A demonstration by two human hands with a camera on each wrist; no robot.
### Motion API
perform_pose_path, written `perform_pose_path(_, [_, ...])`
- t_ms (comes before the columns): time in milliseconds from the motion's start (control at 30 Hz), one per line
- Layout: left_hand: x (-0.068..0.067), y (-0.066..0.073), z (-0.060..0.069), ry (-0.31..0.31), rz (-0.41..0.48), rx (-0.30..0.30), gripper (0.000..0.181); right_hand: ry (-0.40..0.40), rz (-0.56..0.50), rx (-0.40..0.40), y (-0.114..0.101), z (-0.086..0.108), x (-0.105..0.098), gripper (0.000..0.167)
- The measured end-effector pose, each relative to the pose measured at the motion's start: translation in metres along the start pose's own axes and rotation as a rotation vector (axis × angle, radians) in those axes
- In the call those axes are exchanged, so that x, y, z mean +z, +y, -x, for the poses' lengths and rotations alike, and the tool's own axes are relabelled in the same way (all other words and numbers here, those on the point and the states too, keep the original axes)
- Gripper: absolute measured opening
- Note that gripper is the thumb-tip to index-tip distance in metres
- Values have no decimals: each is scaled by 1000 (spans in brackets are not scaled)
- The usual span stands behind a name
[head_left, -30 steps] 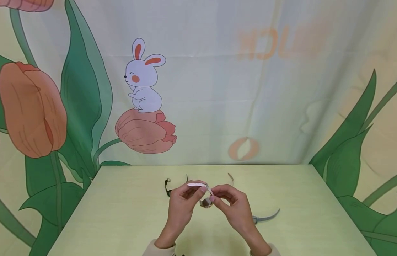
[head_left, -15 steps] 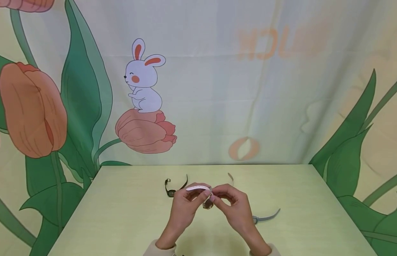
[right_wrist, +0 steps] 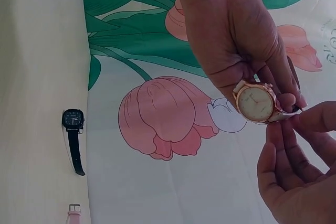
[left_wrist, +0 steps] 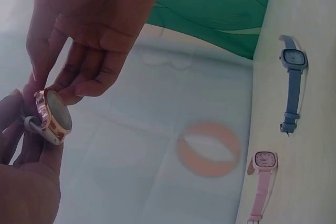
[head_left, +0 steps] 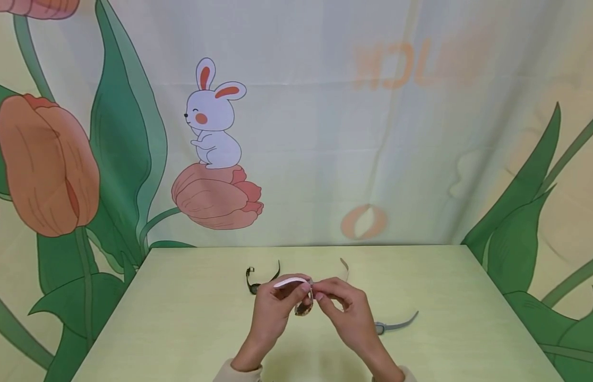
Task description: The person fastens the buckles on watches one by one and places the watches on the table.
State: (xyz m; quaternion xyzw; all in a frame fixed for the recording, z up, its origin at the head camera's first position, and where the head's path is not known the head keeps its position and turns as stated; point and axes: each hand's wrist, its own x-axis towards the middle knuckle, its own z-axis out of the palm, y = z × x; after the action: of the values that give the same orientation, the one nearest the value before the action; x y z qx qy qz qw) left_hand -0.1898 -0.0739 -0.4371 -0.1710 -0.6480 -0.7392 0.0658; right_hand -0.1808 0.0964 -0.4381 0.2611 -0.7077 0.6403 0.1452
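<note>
A watch with a rose-gold case [right_wrist: 255, 103] and white strap [head_left: 290, 281] is held above the table between both hands. My left hand [head_left: 273, 310] grips the strap between thumb and fingers. With thumb and fingertips, my right hand [head_left: 347, 307] pinches the strap near the buckle. The case hangs below the fingertips in the head view; its dial faces the camera in the right wrist view. Fingers partly hide the strap and buckle.
On the table [head_left: 181, 329] lie a black watch [head_left: 254, 288] behind my left hand, a pink watch [left_wrist: 264, 160] behind my right hand, and a blue-grey watch [head_left: 396, 326] to the right. A printed curtain [head_left: 296, 159] hangs behind.
The watch case has swung left and turned beneath the fingers. The white strap's free end has tilted lower, and my right fingertips have shifted slightly at the strap.
</note>
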Motion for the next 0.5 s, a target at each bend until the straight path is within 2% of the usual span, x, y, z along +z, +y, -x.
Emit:
perform_pose_path(100, [-2,0,1,-36,21,4,26,13,26,-14,-1,0,0,16])
perform_pose_path(300, [-6,1,2,-138,52,-34,34,35,70,-37,-6,-2,-4,16])
perform_pose_path(400, [-7,2,2,-164,44,-38,35,35,80,-21,-7,-3,-6,16])
perform_pose_path(500, [-7,2,2,-171,34,-39,36,47,99,27,-8,-4,-6,15])
